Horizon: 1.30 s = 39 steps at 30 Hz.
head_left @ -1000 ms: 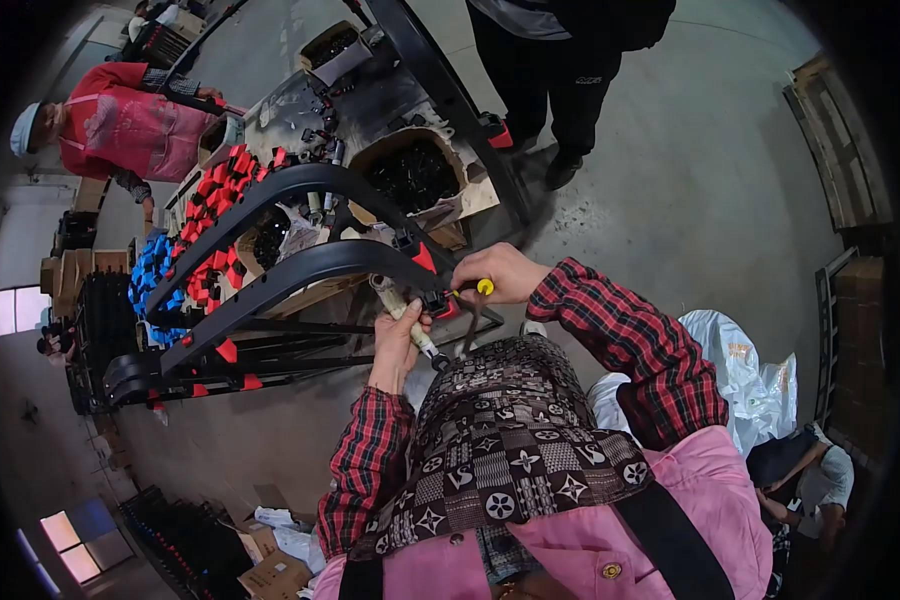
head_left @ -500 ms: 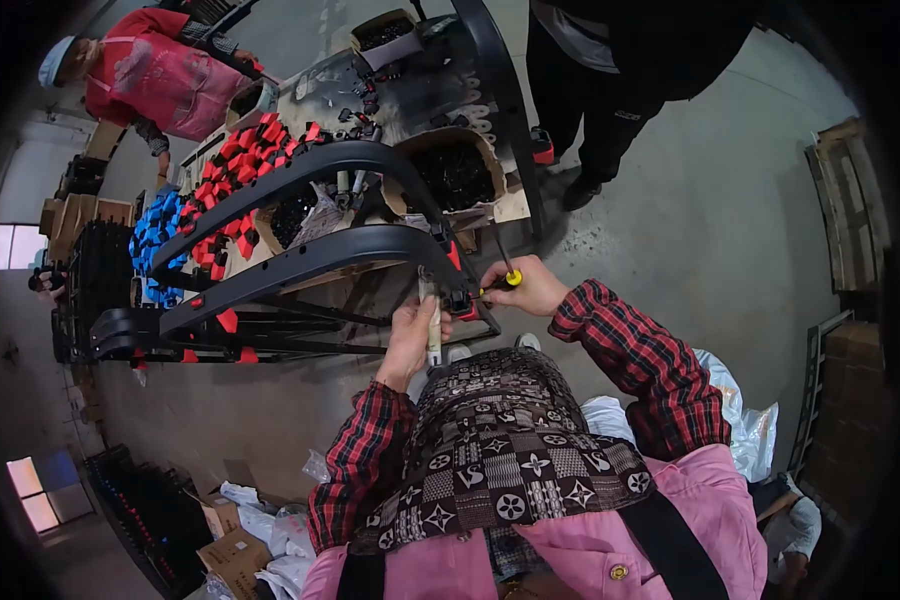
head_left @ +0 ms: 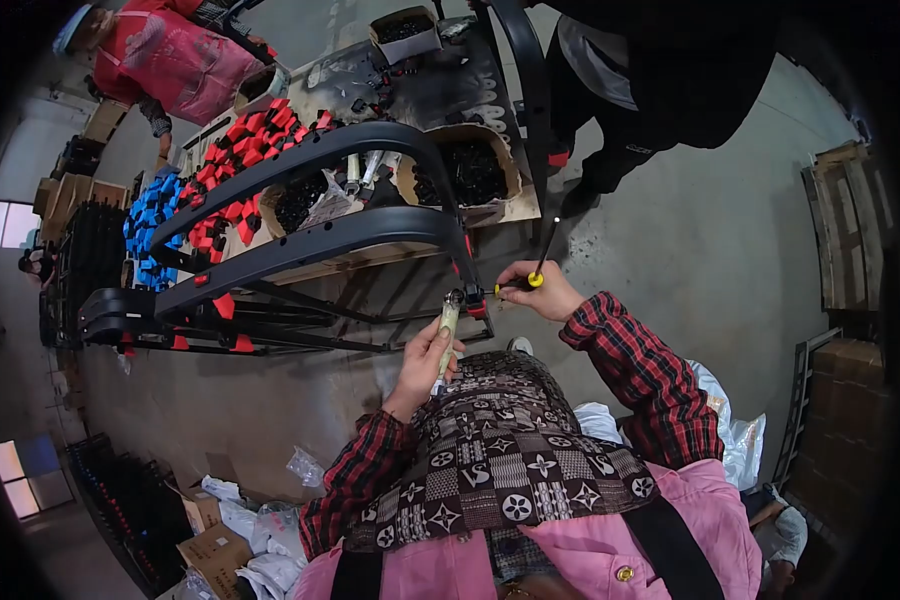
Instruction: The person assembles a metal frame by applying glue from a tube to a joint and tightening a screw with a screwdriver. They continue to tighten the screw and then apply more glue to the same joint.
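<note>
My left hand [head_left: 428,362] is wrapped round a pale-handled wrench [head_left: 448,330], whose metal head touches or nearly touches the end of a black curved frame [head_left: 320,240]. A red fitting [head_left: 476,304] sits at that frame end. Just right of it, my right hand [head_left: 542,292] holds a yellow-handled screwdriver [head_left: 537,279], its shaft pointing up and away. The fingertips of this hand are at a small yellow and dark piece beside the red fitting; its details are too small to tell.
Behind the frame, a table [head_left: 320,90] bears red parts [head_left: 240,150], blue parts [head_left: 150,225] and boxes of black parts [head_left: 465,170]. A person in red [head_left: 185,65] stands far left, another in black [head_left: 670,80] at the back right. Pallets [head_left: 850,230] stand right.
The screwdriver now points upward, away from the frame end; before, its shaft leaned left. Both hands appear slightly lower and further right, and the person in black has shifted right.
</note>
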Tool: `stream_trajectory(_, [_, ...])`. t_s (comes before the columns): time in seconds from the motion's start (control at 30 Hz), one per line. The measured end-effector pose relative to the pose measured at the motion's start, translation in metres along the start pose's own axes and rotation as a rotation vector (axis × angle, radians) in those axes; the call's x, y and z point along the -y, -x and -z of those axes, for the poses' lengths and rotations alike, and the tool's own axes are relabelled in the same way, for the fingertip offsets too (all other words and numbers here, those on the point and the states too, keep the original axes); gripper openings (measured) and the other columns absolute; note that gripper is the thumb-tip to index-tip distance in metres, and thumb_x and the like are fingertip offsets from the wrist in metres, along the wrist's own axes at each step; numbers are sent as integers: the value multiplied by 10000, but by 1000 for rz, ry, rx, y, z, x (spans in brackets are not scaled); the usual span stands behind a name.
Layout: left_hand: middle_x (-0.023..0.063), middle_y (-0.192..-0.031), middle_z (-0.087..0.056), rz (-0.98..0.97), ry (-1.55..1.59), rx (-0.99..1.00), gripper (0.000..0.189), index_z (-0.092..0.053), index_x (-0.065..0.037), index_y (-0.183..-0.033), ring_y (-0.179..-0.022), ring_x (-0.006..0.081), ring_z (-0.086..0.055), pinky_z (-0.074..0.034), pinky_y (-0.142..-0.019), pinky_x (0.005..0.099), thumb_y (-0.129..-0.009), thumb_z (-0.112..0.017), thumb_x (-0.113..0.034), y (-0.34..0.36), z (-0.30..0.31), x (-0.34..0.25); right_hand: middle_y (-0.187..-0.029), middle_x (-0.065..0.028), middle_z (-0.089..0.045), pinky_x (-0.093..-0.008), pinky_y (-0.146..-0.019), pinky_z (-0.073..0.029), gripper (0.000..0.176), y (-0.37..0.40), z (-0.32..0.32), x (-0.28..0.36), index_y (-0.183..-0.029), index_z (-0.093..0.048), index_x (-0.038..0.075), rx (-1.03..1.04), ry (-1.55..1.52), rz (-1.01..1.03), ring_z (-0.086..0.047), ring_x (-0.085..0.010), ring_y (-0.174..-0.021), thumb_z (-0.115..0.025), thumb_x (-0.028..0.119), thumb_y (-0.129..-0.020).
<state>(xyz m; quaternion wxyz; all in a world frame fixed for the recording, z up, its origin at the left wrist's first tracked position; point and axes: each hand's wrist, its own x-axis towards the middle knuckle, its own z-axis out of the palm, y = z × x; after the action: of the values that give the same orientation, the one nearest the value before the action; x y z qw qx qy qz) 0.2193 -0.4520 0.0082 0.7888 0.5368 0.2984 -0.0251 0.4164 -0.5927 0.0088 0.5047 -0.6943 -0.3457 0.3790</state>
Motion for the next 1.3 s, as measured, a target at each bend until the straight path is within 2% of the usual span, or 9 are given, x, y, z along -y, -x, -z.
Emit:
stream_trajectory(0.33, [51,-722,-548,44,-136,-169,403,-430,-2,-1196,-500,74,-471,-385,-400,191,-907,-398,-280,2,-23,-18,-754,-46,-603,-223,-654,-447,167,1,1,7,-877,-580,-17,6,30,-45,-545,-75,-707,-629,52,-733])
stream_trajectory(0.47, [33,-650,-508,177,95,-50,287,-481,8,-890,-469,83,-463,-382,-396,189,-905,-399,-267,-4,-21,-23,-738,-39,-604,-230,-641,-446,165,-2,3,7,-859,-588,-15,0,124,11,-540,-74,-686,-638,64,-723])
stream_trajectory(0.57, [91,-674,-543,134,-151,-82,258,-480,-10,-884,-470,187,-518,-409,-398,301,-894,-416,-260,-11,-20,-6,-729,-36,-606,-232,-639,-446,156,-5,6,9,-850,-593,-12,26,148,39,-542,-78,-681,-638,58,-717])
stream_trajectory(0.63, [210,-738,-558,-159,-781,-216,227,-448,6,-964,-593,386,-539,-424,-507,438,-887,-407,-204,-15,-21,9,-714,-57,-606,-244,-630,-445,183,-7,5,6,-843,-595,-4,32,146,32,-554,-104,-663,-655,101,-706])
stream_trajectory(0.73, [290,-838,-528,-363,-796,-241,267,-387,15,-1070,-754,483,-483,-397,-625,501,-873,-411,-164,-19,-22,24,-684,-71,-599,-253,-599,-444,201,-9,6,4,-827,-598,2,46,97,-15,-560,-118,-628,-670,139,-699])
stream_trajectory(1.0, [274,-936,-515,-620,-938,-107,452,-265,6,-1212,-839,433,-501,-408,-678,474,-838,-480,-128,-60,11,42,-697,-25,-581,-208,-537,-439,157,-12,10,15,-865,-586,-15,137,-56,-237,-522,-66,-585,-623,98,-763])
stream_trajectory(1.13, [274,-960,-510,-500,-921,-8,440,-288,2,-1201,-890,434,-485,-409,-719,450,-832,-491,-123,-59,13,30,-717,-32,-586,-207,-529,-449,166,-11,8,9,-861,-582,-18,151,-86,-183,-528,-70,-579,-626,111,-767])
stream_trajectory(1.23, [193,-882,-553,-404,-746,11,374,-358,-7,-1155,-766,337,-558,-440,-641,384,-842,-504,-148,-44,4,17,-705,-36,-584,-210,-521,-451,167,-12,8,11,-845,-583,-22,132,-109,-200,-533,-75,-577,-633,111,-758])
stream_trajectory(1.3, [77,-790,-545,-91,-196,70,318,-423,-23,-1104,-627,169,-542,-431,-556,287,-854,-515,-196,-27,0,18,-686,-36,-580,-212,-512,-449,162,-14,8,12,-833,-585,-23,124,-143,-208,-535,-77,-573,-638,107,-750])
